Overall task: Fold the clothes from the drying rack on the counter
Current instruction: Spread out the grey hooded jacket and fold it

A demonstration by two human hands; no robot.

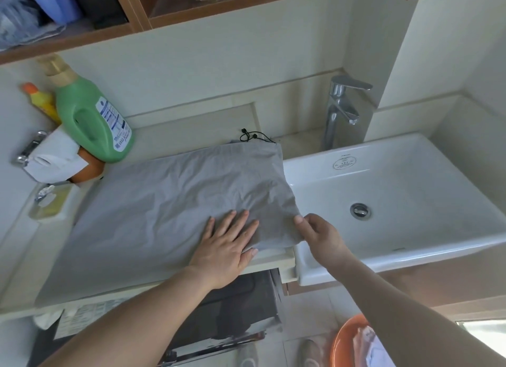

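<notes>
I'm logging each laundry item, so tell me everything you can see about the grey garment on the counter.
The grey garment looks like thin, creased woven fabric, lying flat and folded over on the counter. A black drawcord pokes out at its far edge. Its right corner reaches the sink. The left hand presses on it flat; the right hand pinches the near right corner.

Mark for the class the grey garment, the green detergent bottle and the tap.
grey garment (164,199): head view, on its flat middle.
green detergent bottle (82,104): head view, on its body above the handle hole.
tap (341,112): head view, on its upright chrome stem.
</notes>
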